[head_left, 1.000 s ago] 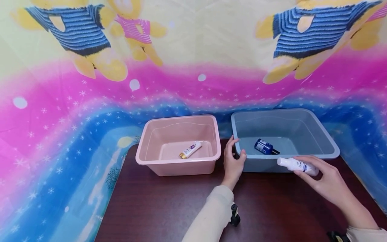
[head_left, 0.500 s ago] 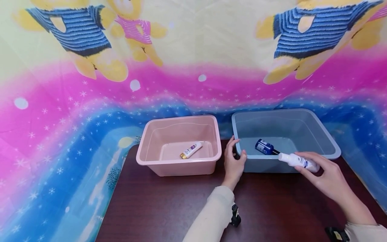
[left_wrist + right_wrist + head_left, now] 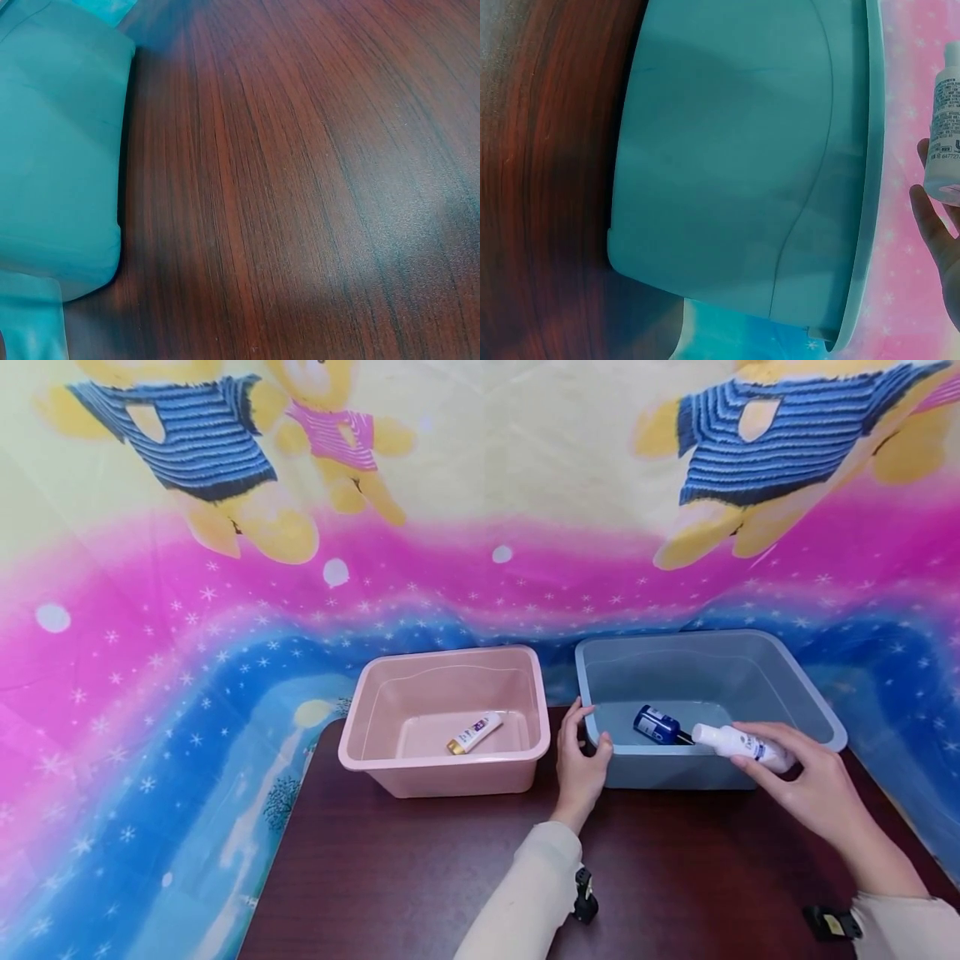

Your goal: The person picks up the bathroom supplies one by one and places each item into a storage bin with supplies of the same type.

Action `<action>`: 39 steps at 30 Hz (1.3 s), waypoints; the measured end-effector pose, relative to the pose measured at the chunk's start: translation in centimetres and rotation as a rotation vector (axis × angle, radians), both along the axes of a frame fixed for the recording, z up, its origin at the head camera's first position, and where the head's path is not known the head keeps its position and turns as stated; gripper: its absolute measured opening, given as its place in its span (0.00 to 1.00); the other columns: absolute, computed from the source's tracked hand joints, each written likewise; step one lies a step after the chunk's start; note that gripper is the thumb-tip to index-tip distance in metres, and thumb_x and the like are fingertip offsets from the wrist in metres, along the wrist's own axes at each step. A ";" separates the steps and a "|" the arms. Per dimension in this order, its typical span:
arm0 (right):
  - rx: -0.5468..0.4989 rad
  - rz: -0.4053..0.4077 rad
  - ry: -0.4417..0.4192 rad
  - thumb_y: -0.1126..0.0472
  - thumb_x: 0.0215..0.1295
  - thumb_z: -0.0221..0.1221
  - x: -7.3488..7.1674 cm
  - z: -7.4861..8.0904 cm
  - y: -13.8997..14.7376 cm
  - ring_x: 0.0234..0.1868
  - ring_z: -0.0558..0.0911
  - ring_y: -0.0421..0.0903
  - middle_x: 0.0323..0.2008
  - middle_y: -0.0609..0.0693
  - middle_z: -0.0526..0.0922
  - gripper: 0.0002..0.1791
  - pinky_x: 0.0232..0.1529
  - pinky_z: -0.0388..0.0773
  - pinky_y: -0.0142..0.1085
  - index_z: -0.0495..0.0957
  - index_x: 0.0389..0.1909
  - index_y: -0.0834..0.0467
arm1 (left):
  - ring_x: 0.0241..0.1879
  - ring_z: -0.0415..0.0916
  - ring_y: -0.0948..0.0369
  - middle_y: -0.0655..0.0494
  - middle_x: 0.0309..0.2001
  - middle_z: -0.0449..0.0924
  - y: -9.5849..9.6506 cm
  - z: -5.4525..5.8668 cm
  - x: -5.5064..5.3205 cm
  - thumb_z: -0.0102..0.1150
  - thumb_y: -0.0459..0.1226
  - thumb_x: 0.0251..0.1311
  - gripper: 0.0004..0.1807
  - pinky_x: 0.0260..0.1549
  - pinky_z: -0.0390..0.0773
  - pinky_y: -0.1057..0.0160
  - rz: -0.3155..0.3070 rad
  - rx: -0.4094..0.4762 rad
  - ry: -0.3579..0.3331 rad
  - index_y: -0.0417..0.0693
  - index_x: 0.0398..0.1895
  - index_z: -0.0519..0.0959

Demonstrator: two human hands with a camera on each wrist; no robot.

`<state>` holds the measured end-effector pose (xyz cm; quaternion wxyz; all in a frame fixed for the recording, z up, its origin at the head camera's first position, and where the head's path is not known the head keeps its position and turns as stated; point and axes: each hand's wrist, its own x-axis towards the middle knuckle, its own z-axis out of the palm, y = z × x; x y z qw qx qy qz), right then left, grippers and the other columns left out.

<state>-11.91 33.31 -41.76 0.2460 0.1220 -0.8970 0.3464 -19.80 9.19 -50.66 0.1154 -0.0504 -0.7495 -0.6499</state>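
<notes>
My right hand holds a small white bottle between thumb and fingers. The bottle lies tilted in the air above the front rim of the grey-blue basin, its cap toward the left. The right wrist view catches the same white bottle at its right edge, with fine print on its back. With my left hand I grip the basin's front left corner, thumb on the front and fingers at the side. Inside the basin lies a dark blue bottle with a black neck, partly behind the white bottle's cap.
To the left stands a pink basin, holding a small white tube with a gold cap. Both basins sit on a dark wooden table. A printed cloth hangs close behind them.
My right hand has risen slightly with the white bottle, from in front of the basin's wall to over its front rim. My left hand stays at the corner.
</notes>
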 end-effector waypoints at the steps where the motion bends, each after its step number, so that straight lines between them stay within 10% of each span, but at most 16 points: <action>1: -0.001 -0.007 -0.003 0.69 0.45 0.70 -0.1 0.0 0.1 0.41 0.69 0.26 0.47 0.45 0.79 0.29 0.39 0.62 0.14 0.79 0.52 0.52 | 0.61 0.58 0.69 0.74 0.68 0.54 0.0 0.0 0.0 0.55 0.42 0.59 0.26 0.53 0.68 0.55 0.001 -0.003 -0.001 0.80 0.58 0.64; 12: -0.032 -0.044 -0.010 0.68 0.48 0.68 -1.0 0.4 0.9 0.42 0.67 0.28 0.47 0.43 0.78 0.27 0.40 0.60 0.14 0.78 0.53 0.51 | 0.61 0.58 0.69 0.76 0.68 0.53 0.0 0.0 0.0 0.56 0.39 0.60 0.27 0.52 0.68 0.58 0.005 -0.010 -0.010 0.80 0.57 0.64; 19: 0.001 -0.049 -0.050 0.63 0.51 0.68 -1.8 1.0 0.8 0.44 0.66 0.25 0.48 0.23 0.69 0.27 0.38 0.60 0.12 0.77 0.55 0.47 | 0.61 0.58 0.70 0.76 0.67 0.53 -0.1 0.1 0.0 0.56 0.41 0.60 0.26 0.53 0.69 0.58 0.007 -0.014 -0.002 0.80 0.57 0.64; 27: 0.022 -0.036 -0.054 0.62 0.51 0.68 -2.8 1.4 0.7 0.43 0.66 0.25 0.48 0.45 0.77 0.27 0.34 0.63 0.12 0.77 0.55 0.49 | 0.61 0.58 0.69 0.76 0.67 0.53 -0.2 0.2 0.1 0.56 0.41 0.60 0.25 0.53 0.69 0.57 -0.002 -0.012 0.002 0.79 0.58 0.64; 35: 0.016 -0.039 -0.052 0.61 0.51 0.68 -3.8 1.2 0.6 0.42 0.66 0.26 0.48 0.24 0.69 0.26 0.32 0.65 0.14 0.77 0.54 0.47 | 0.61 0.58 0.69 0.78 0.67 0.52 -0.2 0.1 0.0 0.55 0.42 0.60 0.25 0.53 0.68 0.56 -0.004 -0.010 -0.007 0.79 0.57 0.64; 39: 0.027 -0.047 -0.077 0.59 0.53 0.67 -4.4 1.1 0.5 0.41 0.66 0.28 0.49 0.36 0.73 0.26 0.29 0.65 0.15 0.77 0.55 0.46 | 0.61 0.58 0.69 0.75 0.68 0.54 -0.2 0.2 0.0 0.55 0.42 0.60 0.25 0.53 0.68 0.57 0.002 -0.011 -0.004 0.77 0.58 0.65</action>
